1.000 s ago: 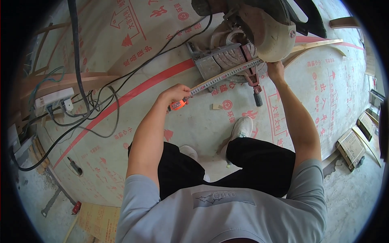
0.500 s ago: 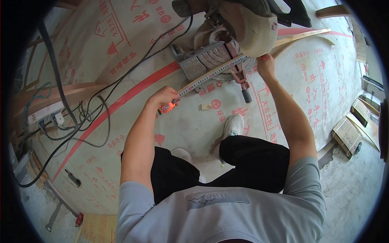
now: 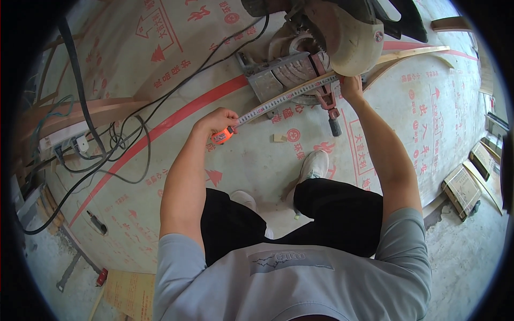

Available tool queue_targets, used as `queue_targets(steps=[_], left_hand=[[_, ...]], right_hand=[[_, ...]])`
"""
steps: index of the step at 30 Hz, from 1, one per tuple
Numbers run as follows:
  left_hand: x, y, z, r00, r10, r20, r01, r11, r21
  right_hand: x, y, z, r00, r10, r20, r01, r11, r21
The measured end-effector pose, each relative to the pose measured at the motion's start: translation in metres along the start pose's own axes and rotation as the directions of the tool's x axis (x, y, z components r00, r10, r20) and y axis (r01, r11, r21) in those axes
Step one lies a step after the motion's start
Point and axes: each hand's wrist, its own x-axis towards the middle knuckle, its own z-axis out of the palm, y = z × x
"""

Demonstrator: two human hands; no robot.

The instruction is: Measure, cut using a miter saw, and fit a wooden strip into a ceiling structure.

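Observation:
My left hand (image 3: 218,121) is closed around an orange tape measure (image 3: 222,136), to the left of a mitre saw (image 3: 284,75). Its pale blade (image 3: 289,96) is drawn out in a slant across the front of the saw base, along a narrow wooden strip (image 3: 412,52). Where the tape meets the saw's round blade guard (image 3: 353,45), my right hand (image 3: 351,88) is closed, pinching at the tape and strip. The guard and the fingers hide exactly how they grip. The saw's red clamp handle (image 3: 333,115) points toward me.
Black cables (image 3: 144,115) run from the saw to a power strip (image 3: 64,140) on the left. A small wood offcut (image 3: 280,138) lies on the printed floor sheet (image 3: 257,166) near my shoe (image 3: 314,163). Flat boxes (image 3: 461,188) lie at the right.
The view has shifted slightly, so the saw appears farther right. Both hands sit a little farther left relative to the saw, and the tape's marked face shows more broadly.

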Motion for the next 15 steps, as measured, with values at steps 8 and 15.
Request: queue_targets(steps=[8, 15], left_hand=[[-0.005, 0.013, 0.013, 0.998, -0.064, -0.001, 0.064, 0.997, -0.037], [0.008, 0.005, 0.01, 0.999, 0.003, 0.032, -0.005, 0.999, 0.051]], right_hand=[[0.0, -0.008, -0.016, 0.988, 0.151, -0.014, -0.151, 0.989, 0.002], [0.007, 0.021, -0.043, 0.915, 0.404, -0.002, -0.398, 0.902, 0.169]])
